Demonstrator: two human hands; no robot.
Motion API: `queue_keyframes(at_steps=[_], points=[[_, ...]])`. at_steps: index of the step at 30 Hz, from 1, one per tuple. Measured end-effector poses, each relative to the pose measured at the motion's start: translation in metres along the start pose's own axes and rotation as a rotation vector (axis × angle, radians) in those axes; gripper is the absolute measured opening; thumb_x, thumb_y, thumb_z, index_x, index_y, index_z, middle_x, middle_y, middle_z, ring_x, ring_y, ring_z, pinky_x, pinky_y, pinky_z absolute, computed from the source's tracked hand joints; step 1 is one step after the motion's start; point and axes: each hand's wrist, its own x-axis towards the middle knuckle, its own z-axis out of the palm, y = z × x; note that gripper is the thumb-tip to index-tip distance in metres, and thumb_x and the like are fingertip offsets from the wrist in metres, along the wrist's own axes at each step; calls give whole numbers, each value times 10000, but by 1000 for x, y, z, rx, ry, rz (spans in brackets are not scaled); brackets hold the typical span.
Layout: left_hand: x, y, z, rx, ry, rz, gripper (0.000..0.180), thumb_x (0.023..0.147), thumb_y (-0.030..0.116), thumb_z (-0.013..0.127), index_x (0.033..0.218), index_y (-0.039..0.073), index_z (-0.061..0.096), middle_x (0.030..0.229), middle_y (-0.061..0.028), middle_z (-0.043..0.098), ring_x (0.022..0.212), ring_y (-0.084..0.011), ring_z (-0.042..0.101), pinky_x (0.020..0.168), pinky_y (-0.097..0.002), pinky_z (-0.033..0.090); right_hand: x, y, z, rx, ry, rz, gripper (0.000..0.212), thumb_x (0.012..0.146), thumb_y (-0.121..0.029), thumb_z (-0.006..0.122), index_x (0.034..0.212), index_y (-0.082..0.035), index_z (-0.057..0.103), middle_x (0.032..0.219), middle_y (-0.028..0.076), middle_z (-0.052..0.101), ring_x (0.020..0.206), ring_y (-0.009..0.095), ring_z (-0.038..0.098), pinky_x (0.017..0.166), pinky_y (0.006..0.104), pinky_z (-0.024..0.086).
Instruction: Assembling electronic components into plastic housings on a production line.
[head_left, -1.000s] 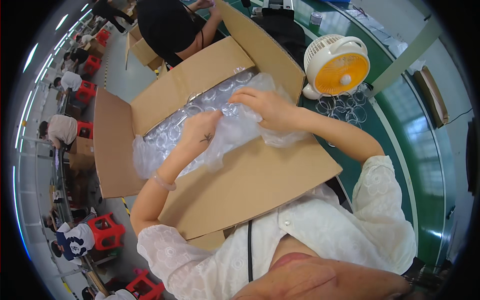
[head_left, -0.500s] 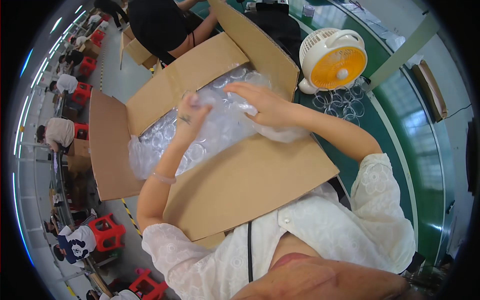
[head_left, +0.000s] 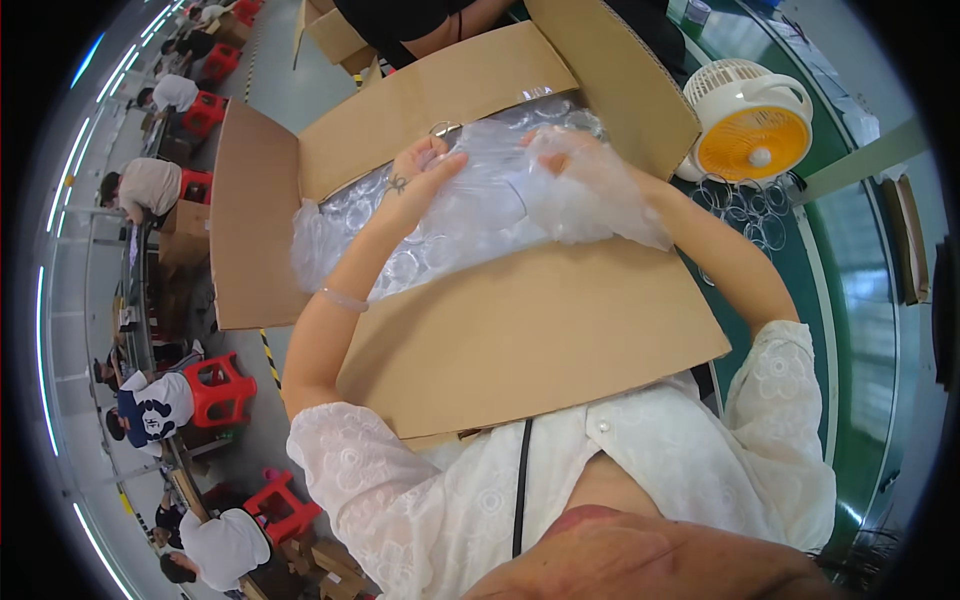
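Observation:
An open cardboard box [head_left: 540,335] stands before me, lined with a clear plastic bag [head_left: 490,190]. Inside, several clear round plastic pieces [head_left: 405,265] show through and beside the film. My left hand [head_left: 425,175] is closed on the bag's edge over the left part of the box. A thin round rim [head_left: 445,128] shows just beyond its fingers; what it belongs to is unclear. My right hand [head_left: 565,155] pinches the bag on the right, with loose film draped over its fingers and wrist. The film stretches between both hands.
Right of the box, a white and orange fan [head_left: 755,130] stands on the green table [head_left: 800,275], with several clear rings [head_left: 745,210] near its base. The box's flaps stand spread outward. Another person [head_left: 420,30] is beyond the box; red stools [head_left: 218,390] line the left.
My right hand, earlier open above the film, now grips the bag and lifts it. The bag is drawn up between my hands. The whole view has shifted, moving the box slightly right and up.

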Motion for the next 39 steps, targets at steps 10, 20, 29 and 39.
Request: queue_keyframes(at_steps=[10,20,29,39], points=[[-55,35,-26,533,-352,-157,282,727,157,605,555,81,395,626,59,390,561,-30,336,432,-187,278,7,28,-3,192,66,-173,356,817,-293,496,1088,-65,461,919,46,521,823,141,507,731,267,425],[-41,65,-22,364,-127,654,137,533,-102,400,563,30,382,543,-26,464,488,-102,335,445,-201,291,-5,14,3,-863,110,-400,466,731,36,474,1164,-133,445,1130,112,425,967,182,463,820,294,388],[-13,110,103,27,-600,1066,159,627,-40,446,617,58,321,730,-135,484,697,-216,485,668,-289,398,-160,-17,-8,-128,476,-81,626,729,-97,583,1275,-135,279,1159,89,427,1025,192,437,845,298,382],[-55,107,176,286,-1223,1471,719,651,87,537,1270,117,172,1296,-307,122,1210,-441,152,974,-518,124,-339,175,159,-373,1437,425,515,747,-116,544,1222,-116,343,1108,115,455,994,230,454,840,337,380]])
